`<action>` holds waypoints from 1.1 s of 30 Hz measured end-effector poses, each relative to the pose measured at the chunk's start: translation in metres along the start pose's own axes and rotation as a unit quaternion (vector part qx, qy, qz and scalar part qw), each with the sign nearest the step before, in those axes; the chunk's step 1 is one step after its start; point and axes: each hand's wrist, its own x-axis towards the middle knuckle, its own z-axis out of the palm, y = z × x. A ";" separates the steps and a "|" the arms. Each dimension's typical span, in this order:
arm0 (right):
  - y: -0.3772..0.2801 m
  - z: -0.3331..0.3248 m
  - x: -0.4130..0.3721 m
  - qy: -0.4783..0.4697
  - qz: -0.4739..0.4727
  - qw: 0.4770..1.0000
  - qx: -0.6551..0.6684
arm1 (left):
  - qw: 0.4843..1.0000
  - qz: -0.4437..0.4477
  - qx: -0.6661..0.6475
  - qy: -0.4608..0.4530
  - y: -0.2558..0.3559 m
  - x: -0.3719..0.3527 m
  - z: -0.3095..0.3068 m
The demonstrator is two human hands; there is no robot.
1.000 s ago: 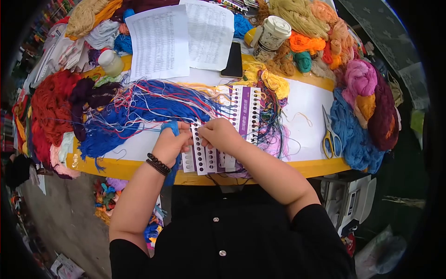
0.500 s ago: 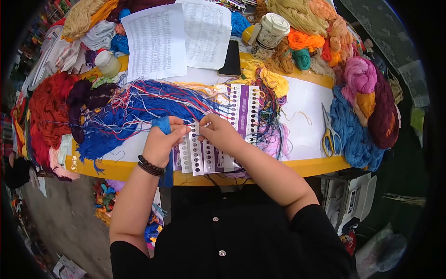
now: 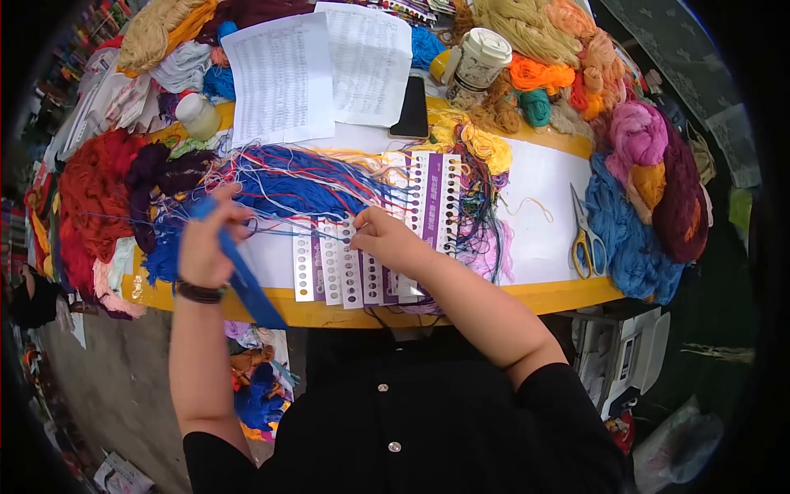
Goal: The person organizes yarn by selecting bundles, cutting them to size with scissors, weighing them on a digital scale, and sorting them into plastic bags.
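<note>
My left hand (image 3: 206, 251) is over the left part of the table, its fingers blurred by motion. A flat skein of blue embroidery thread (image 3: 251, 288) is looped over it and hangs toward the table edge. Thin blue strands run from near this hand to the punched thread cards (image 3: 332, 272). My right hand (image 3: 385, 235) is closed in a pinch at the upper end of one white card; its fingertips partly hide the grip. Loose blue, red and white threads (image 3: 304, 185) fan out leftward from the cards. A purple-and-white card (image 3: 432, 193) with threads in its holes lies to the right.
Scissors (image 3: 587, 239) lie to the right beside a blue yarn pile (image 3: 634, 239). Printed sheets (image 3: 284, 78), a phone (image 3: 410, 107), a lidded cup (image 3: 477, 66) and a small jar (image 3: 197, 117) stand or lie at the back. Red yarn (image 3: 97, 185) is heaped at the left.
My left hand has moved left and up from the cards, carrying the blue skein and drawing thin strands out. My right hand stays at the cards, almost unmoved.
</note>
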 end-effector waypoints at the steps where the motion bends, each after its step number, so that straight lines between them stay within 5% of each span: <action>1: 0.001 0.001 0.001 0.006 -0.005 1.000 -0.027 | 0.999 0.030 -0.011 0.009 0.020 0.001 -0.018; 4: 0.004 0.003 0.001 0.025 -0.011 0.999 -0.045 | 0.952 0.235 -0.179 0.076 0.042 0.009 -0.060; 6: 0.007 0.006 0.001 0.039 -0.022 0.997 -0.056 | 0.963 0.180 -0.125 0.155 0.023 0.024 -0.091; 8: 0.000 0.014 -0.008 0.076 -0.063 0.993 -0.059 | 0.981 0.023 -0.122 0.148 0.006 0.006 -0.053; 10: -0.031 0.030 -0.033 0.081 -0.156 0.985 0.004 | 1.000 0.019 0.021 -0.014 -0.012 -0.027 -0.004; 12: -0.052 0.039 -0.052 0.047 -0.249 0.966 -0.052 | 0.986 -0.095 -0.077 -0.116 -0.010 -0.066 0.043; 14: -0.061 0.046 -0.058 0.040 -0.319 0.943 -0.089 | 0.974 -0.090 -0.151 -0.143 -0.023 -0.081 0.062; 15: -0.063 0.050 -0.061 0.041 -0.322 0.942 -0.091 | 0.972 -0.090 -0.156 -0.149 -0.021 -0.085 0.069; 17: -0.065 0.054 -0.066 -0.070 -0.106 0.972 0.200 | 0.963 -0.080 -0.192 -0.172 -0.024 -0.088 0.076; 18: -0.068 0.053 -0.066 -0.076 -0.098 0.971 0.205 | 0.963 -0.080 -0.194 -0.172 -0.024 -0.089 0.078; 21: -0.059 0.047 -0.065 -0.138 -0.081 0.947 0.280 | 0.966 -0.071 -0.168 -0.185 -0.024 -0.093 0.079; 26: -0.059 0.044 -0.072 -0.093 -0.096 0.962 0.239 | 0.954 -0.122 -0.186 -0.202 -0.024 -0.094 0.076; 31: -0.058 0.039 -0.073 -0.086 -0.085 0.973 0.199 | 0.974 -0.074 -0.139 -0.160 -0.038 -0.093 0.088; 33: -0.051 0.041 -0.067 -0.031 -0.191 0.960 0.203 | 0.982 -0.048 -0.129 -0.129 -0.042 -0.093 0.090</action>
